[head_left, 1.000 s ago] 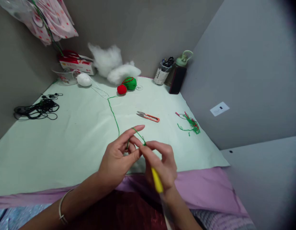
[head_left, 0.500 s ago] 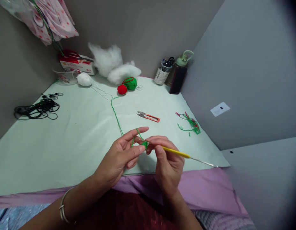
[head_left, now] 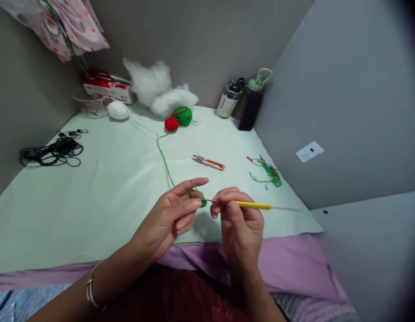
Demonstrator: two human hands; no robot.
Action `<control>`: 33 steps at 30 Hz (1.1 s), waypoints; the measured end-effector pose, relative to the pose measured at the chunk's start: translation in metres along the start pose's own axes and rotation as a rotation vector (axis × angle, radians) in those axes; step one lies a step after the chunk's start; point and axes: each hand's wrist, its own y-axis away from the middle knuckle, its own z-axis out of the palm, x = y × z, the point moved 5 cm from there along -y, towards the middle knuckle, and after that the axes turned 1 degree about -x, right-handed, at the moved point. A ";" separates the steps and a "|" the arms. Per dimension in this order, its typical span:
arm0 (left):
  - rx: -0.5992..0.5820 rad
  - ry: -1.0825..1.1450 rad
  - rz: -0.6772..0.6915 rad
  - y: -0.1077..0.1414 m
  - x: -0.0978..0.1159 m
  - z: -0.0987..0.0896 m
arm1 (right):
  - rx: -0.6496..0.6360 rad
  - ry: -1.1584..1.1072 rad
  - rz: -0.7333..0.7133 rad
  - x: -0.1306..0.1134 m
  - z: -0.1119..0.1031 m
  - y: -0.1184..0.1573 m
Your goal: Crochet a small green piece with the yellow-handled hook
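Observation:
Between thumb and fingers, my left hand (head_left: 174, 210) pinches a small green crochet piece (head_left: 204, 203). Green yarn (head_left: 164, 162) loops over its raised index finger and trails back across the table toward the yarn balls. My right hand (head_left: 241, 219) grips a crochet hook (head_left: 254, 205) by its yellow handle. The hook's thin metal shaft reaches left to the green piece, where its tip is hidden at the left fingers; the other metal end points right. Beyond my hands lie orange-handled thread snips (head_left: 209, 163).
At the back are a green yarn ball (head_left: 183, 116), a red ball (head_left: 171, 124), white stuffing (head_left: 152, 82) and a white ball (head_left: 118, 110). Black cord (head_left: 56, 150) lies left, yarn scraps (head_left: 269, 173) right. A bottle (head_left: 257, 82) and pen cup (head_left: 226, 103) stand by the walls.
My right hand has moved slightly right, drawing the hook away from the left fingers. The hook has swung from a slant to nearly level. My left hand has hardly moved.

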 end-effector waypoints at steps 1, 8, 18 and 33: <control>0.001 -0.041 0.010 0.001 0.000 0.001 | -0.019 -0.002 0.020 0.002 0.002 0.000; 0.037 -0.178 0.053 0.005 0.002 0.000 | 0.012 -0.114 0.147 0.008 0.001 -0.001; 0.041 -0.321 0.109 0.007 0.006 -0.007 | -0.069 0.002 0.051 0.000 0.000 0.001; 0.095 -0.288 0.148 0.008 0.005 -0.002 | -0.170 0.891 -0.704 -0.015 0.015 0.028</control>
